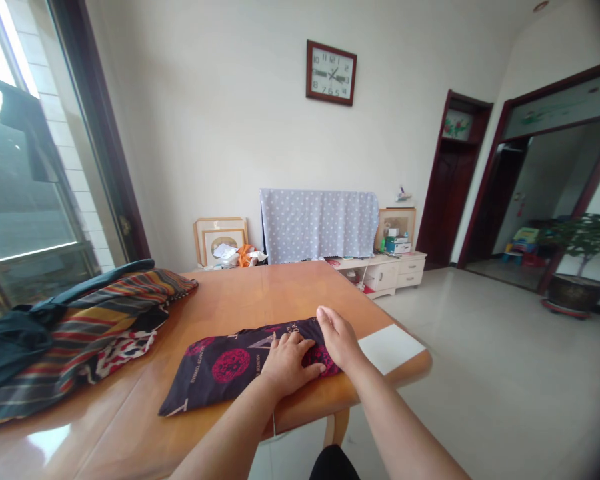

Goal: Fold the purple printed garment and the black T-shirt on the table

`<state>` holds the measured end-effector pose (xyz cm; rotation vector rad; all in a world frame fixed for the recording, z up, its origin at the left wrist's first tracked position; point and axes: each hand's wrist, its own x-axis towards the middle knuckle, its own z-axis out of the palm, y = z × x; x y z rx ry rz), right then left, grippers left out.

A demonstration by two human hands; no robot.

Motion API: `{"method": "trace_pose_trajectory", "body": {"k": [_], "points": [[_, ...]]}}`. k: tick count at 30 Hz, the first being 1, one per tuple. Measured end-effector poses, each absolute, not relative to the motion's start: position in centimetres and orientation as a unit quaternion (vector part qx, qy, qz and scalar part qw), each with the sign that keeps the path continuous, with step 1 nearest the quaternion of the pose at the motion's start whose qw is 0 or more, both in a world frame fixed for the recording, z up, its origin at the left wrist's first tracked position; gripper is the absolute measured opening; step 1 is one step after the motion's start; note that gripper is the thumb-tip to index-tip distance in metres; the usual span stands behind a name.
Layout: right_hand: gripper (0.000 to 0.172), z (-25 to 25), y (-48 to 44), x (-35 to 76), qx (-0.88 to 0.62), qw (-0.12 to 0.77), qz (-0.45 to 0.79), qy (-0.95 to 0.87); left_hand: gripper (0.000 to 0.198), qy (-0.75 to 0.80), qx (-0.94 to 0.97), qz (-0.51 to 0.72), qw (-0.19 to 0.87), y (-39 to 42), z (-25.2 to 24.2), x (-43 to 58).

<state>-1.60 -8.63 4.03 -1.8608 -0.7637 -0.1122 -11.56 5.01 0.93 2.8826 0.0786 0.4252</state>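
A dark purple folded cloth (230, 365) with pink round motifs and pale lettering lies flat near the front edge of the wooden table. On top of its right half rests my left hand (291, 363), palm down with its fingers apart. My right hand (337, 339) stands on edge against the cloth's right end, its fingers stretched away from me and partly hidden behind the thumb side. Just right of that hand, a white sheet (393, 348) lies at the table's corner.
Striped and dark clothes (95, 320) are heaped on the left of the wooden table (260, 293). Beyond it, a polka-dot cloth (320, 223) covers something on a low white cabinet (410, 269). A potted plant (577, 287) stands on the floor to the right.
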Motion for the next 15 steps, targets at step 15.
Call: {"method": "trace_pose_trajectory", "body": {"k": [15], "points": [[0.083, -1.9, -6.5, 1.1, -0.758, 0.598, 0.052, -0.254, 0.049, 0.040, 0.962, 0.181, 0.201, 6.1, 0.6, -11.6]]}}
